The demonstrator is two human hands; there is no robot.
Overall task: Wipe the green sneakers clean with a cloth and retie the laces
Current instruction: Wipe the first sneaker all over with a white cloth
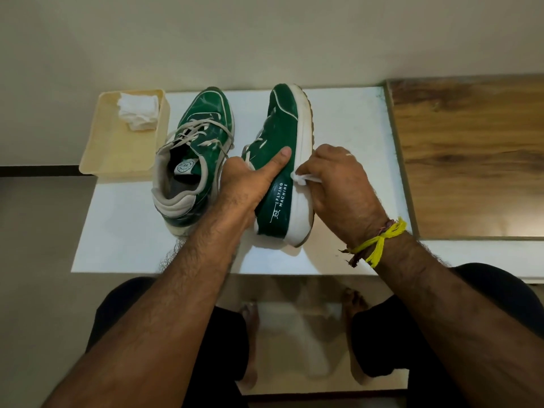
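Observation:
Two green sneakers with white soles are on a white table (123,240). The left sneaker (192,160) stands upright, its grey laces loose. The right sneaker (282,172) is tipped on its side, white sole edge facing right. My left hand (250,178) grips it at the opening, thumb pressed on the green side panel. My right hand (338,184) holds a small white cloth (303,178) bunched against the white sole rim.
A cream plastic tray (117,154) sits at the table's back left with a crumpled white cloth (138,111) in it. A wooden surface (471,154) adjoins the table on the right. My knees and bare feet show below the front edge.

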